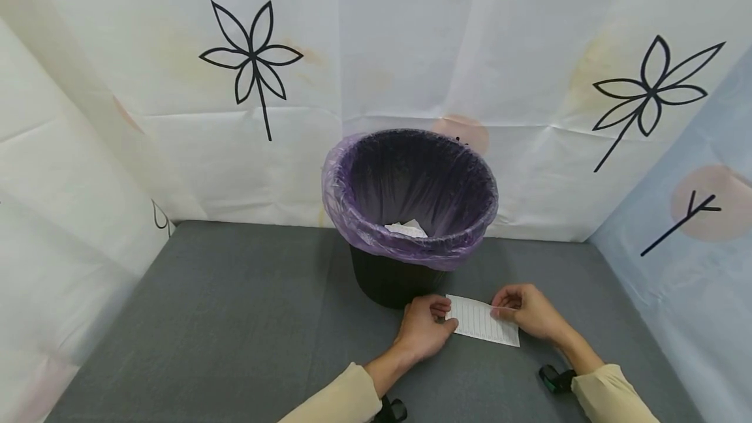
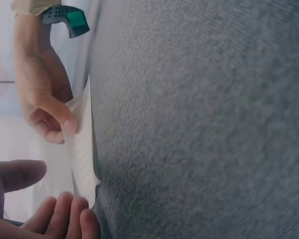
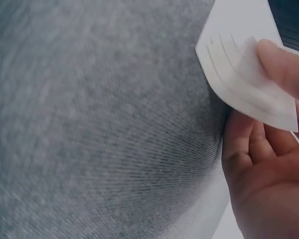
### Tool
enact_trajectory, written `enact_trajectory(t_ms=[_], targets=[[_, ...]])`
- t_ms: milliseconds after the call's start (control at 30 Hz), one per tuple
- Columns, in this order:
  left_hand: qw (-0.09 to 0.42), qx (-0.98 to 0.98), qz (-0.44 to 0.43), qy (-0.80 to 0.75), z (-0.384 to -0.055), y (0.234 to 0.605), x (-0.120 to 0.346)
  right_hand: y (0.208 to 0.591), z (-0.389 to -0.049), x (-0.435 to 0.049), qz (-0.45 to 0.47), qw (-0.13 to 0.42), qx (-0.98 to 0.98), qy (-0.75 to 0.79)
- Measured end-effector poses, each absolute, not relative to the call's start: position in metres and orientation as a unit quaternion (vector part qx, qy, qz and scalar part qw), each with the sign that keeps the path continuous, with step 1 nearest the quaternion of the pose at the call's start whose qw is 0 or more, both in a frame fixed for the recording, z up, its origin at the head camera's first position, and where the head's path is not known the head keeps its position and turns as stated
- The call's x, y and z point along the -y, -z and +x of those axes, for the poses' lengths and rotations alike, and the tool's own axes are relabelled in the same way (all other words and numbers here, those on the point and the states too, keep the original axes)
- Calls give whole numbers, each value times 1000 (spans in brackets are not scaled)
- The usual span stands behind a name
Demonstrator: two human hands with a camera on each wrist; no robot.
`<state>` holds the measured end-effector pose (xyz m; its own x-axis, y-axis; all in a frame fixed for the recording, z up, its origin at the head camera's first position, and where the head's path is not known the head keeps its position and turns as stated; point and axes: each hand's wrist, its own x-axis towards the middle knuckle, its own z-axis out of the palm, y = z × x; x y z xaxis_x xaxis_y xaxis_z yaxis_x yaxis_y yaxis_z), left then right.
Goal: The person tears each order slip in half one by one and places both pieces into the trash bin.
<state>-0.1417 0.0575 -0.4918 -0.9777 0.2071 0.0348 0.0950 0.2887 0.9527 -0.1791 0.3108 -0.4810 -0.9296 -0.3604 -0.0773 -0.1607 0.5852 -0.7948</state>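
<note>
A small white lined sheet of paper (image 1: pixel 478 320) is in front of the bin, slightly bowed over the grey surface. My right hand (image 1: pixel 527 311) pinches its right part, thumb (image 3: pixel 286 69) on the upper face and fingers behind it. At the sheet's left end is my left hand (image 1: pixel 424 327). Its thumb (image 2: pixel 25 174) stands apart from the fingers, whose tips (image 2: pixel 79 206) are at the paper's edge; whether they touch it is hard to tell. Behind the hands stands a dark trash bin (image 1: pixel 388 279) lined with a purple bag (image 1: pixel 364 237).
Crumpled white paper (image 1: pixel 407 230) lies inside the bin. A grey cloth-covered table (image 1: pixel 235 318) spreads beneath everything. White printed sheets (image 1: pixel 388 51) hang behind and at the left, a bluish one (image 1: pixel 693 266) at the right. Each wrist carries a black device (image 1: pixel 555 378).
</note>
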Motion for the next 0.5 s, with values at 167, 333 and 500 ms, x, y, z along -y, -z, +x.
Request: enact_trajectory(t_ms=[167,333,500], targets=[[41,-816,91,-569,-139,492,-59,480,-177,-311,-181,155,-856,460],[48,-834,101,-541,-138,494,-60,479,-175,-307,-216,197,-825,483],[59,-826,127,-546,-138,494,-60,479,-171,-300,-242,197,-812,494]])
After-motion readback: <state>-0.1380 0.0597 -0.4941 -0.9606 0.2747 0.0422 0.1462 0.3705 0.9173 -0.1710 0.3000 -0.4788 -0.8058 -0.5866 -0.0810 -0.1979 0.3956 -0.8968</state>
